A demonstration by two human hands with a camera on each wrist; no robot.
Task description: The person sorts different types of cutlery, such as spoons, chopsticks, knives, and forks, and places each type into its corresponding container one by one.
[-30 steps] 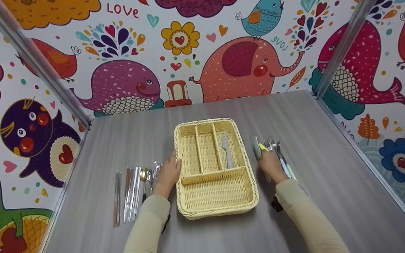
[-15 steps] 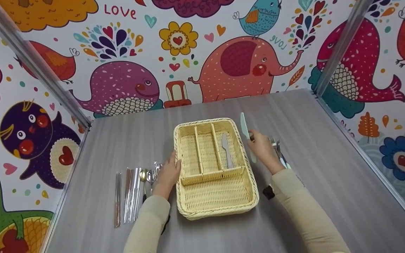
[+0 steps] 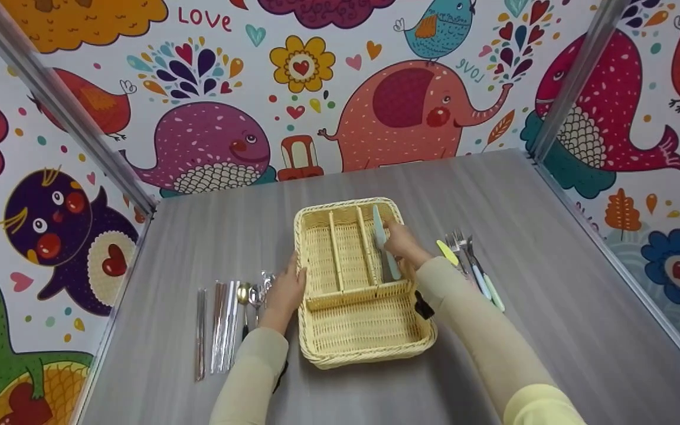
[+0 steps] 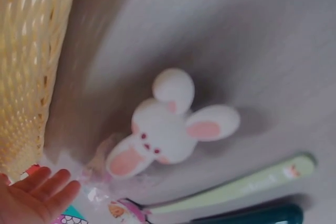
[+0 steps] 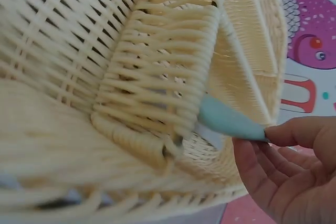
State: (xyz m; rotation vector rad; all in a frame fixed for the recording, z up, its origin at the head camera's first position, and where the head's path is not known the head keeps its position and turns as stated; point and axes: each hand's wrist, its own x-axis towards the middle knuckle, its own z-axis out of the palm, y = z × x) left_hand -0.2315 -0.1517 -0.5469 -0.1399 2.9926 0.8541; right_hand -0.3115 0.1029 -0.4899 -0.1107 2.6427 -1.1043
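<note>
My right hand (image 3: 402,242) pinches a mint-green table knife (image 3: 379,224) over the right-hand compartment of the wicker cutlery basket (image 3: 369,356). In the right wrist view, thumb and fingertips meet on the knife (image 5: 231,120), whose far part is hidden behind a woven divider. A grey knife (image 3: 386,273) lies in the same compartment, partly covered by the mint one. My left hand (image 3: 284,295) rests against the basket's left side; its fingers look extended in the left wrist view, beside the basket wall (image 4: 31,66).
Left of the basket lie wrapped chopsticks (image 3: 219,327), a loose-looking pair (image 3: 200,333) and spoons (image 3: 244,294). A white rabbit-shaped piece (image 4: 165,132) and a pale green handle (image 4: 236,186) show near my left hand. On the right are forks (image 3: 470,260) and a yellow-handled piece (image 3: 446,251).
My right hand has picked the mint-green knife from the cutlery on the right and carried it left into the basket's right compartment. The left hand has stayed at the basket's side.
</note>
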